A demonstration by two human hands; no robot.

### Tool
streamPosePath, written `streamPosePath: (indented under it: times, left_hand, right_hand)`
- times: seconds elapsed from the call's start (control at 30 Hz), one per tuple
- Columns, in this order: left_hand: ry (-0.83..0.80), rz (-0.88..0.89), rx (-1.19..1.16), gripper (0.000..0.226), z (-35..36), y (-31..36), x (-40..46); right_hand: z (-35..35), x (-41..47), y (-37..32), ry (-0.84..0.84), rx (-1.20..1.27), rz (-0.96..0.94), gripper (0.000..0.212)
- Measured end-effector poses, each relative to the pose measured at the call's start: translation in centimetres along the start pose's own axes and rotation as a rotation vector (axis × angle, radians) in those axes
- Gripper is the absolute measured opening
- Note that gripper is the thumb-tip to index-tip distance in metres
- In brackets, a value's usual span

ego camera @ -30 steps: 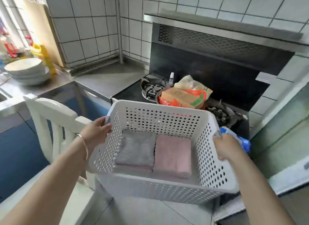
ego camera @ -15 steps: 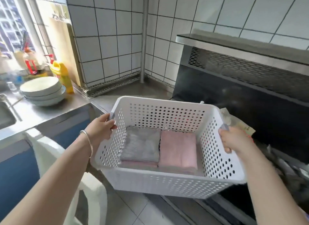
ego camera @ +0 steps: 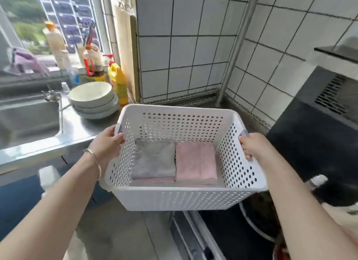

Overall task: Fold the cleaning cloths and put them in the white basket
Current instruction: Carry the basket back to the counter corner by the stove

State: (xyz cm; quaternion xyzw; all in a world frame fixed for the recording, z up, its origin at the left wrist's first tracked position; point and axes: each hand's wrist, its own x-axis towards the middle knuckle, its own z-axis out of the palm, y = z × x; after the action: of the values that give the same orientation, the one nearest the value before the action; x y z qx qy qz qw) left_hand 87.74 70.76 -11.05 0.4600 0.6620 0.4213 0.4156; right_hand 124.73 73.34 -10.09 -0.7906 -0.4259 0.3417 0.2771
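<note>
Left hand (ego camera: 107,143) and right hand (ego camera: 253,147) grip white basket (ego camera: 180,199) by its handles, fingers curled — folded grey cloth (ego camera: 155,159) and pink cloth (ego camera: 195,161) inside, touching.

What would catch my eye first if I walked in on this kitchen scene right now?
A white basket held up in the middle of the view, the left hand and right hand each gripping a side handle. Inside lie folded cloths side by side, a grey cloth on the left and a pink cloth on the right. Behind to the left, stacked bowls sit on the steel counter beside a yellow bottle.
</note>
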Motion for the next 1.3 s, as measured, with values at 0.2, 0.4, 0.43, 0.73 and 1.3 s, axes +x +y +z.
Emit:
streamPosePath:
  times: [0.2, 0.4, 0.43, 0.73, 1.3]
  left_hand:
    - [0.157, -0.072, 0.027, 0.021, 4.0, -0.4, 7.6]
    - [0.268, -0.113, 0.065, 0.023, 7.2, -1.0, 13.0]
    - [0.275, -0.120, 0.085, 0.024, 7.6, -1.1, 13.5]
    - [0.311, -0.192, 0.100, 0.029, 9.6, -1.2, 15.6]
    - [0.374, -0.230, -0.031, 0.035, 18.0, 1.8, 18.3]
  right_hand:
    - [3.2, 12.8, -5.3, -0.077, -0.069, -0.053, 0.020]
    - [5.6, 19.9, -8.1, -0.125, -0.202, -0.051, 0.018]
    - [5.9, 20.6, -8.2, -0.134, -0.225, -0.050, 0.017]
    - [7.6, 24.9, -8.8, -0.180, -0.265, -0.039, 0.020]
    - [6.7, 17.7, -3.2, 0.054, -0.575, -0.734, 0.025]
